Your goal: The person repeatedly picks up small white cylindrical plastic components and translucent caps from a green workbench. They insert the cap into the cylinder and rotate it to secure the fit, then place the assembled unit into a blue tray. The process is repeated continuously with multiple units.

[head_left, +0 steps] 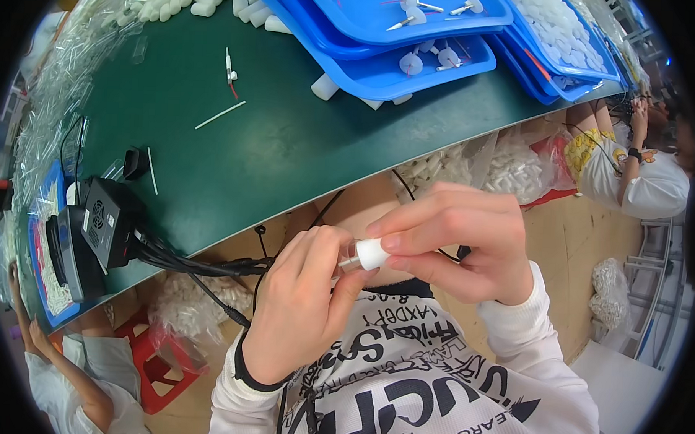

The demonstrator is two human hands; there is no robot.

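My left hand (302, 299) is closed round a clear tube (347, 260) with a thin pale rod inside; most of the tube is hidden by the fingers. At the tube's end sits a white cylindrical cap (372, 254), pinched between the thumb and fingers of my right hand (461, 240). Cap and tube meet above my lap, just off the table's near edge. On the green table (281, 138) lie a small white-tipped part with a red wire (230, 71) and a thin white stick (220, 115).
Blue trays (413, 89) holding white round parts are stacked at the back. White foam-like cylinders (205, 7) and clear tubes (69, 77) line the far left. A black box-shaped device (106, 218) with cables (200, 265) stands left. Other people sit left and right.
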